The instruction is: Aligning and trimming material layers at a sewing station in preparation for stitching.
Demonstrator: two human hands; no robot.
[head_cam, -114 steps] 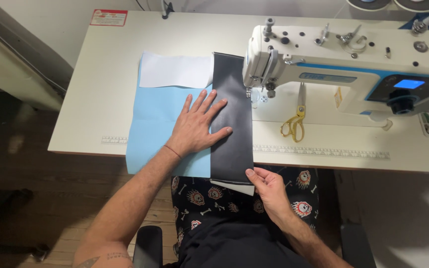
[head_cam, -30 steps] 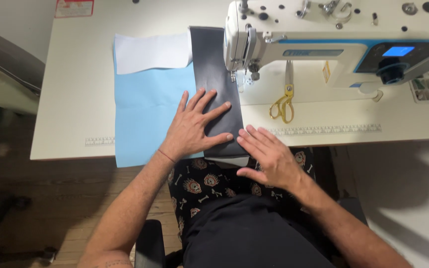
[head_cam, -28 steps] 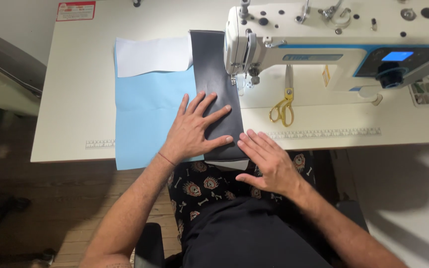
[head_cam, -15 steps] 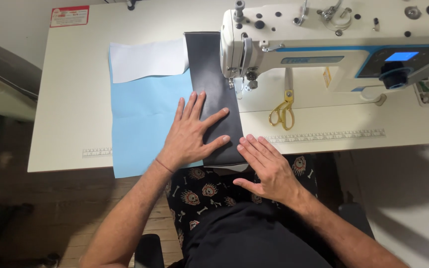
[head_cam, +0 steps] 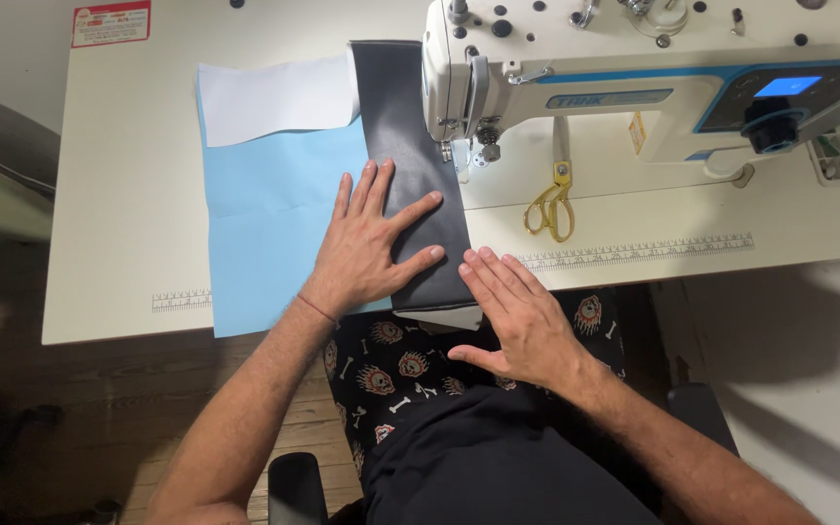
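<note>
A long strip of dark grey fabric [head_cam: 402,117] runs down the sewing table, under the presser foot [head_cam: 461,157] of a white sewing machine [head_cam: 634,68]. My left hand [head_cam: 371,243] lies flat on it with fingers spread, partly over the light blue sheet [head_cam: 264,224] beneath. My right hand [head_cam: 517,316] rests flat at the table's front edge, fingertips touching the strip's near end, where a white underlayer shows. Neither hand grips anything.
Yellow-handled scissors [head_cam: 550,202] lie right of the needle. A white sheet [head_cam: 274,95] overlaps the blue one at the back. A red label [head_cam: 111,21] sits at the table's [head_cam: 119,194] far left corner. A printed ruler [head_cam: 634,253] runs along the front edge.
My right hand rose from my lap to the near end of the dark strip. My left hand stayed flat on the fabric; the camera view shifted slightly.
</note>
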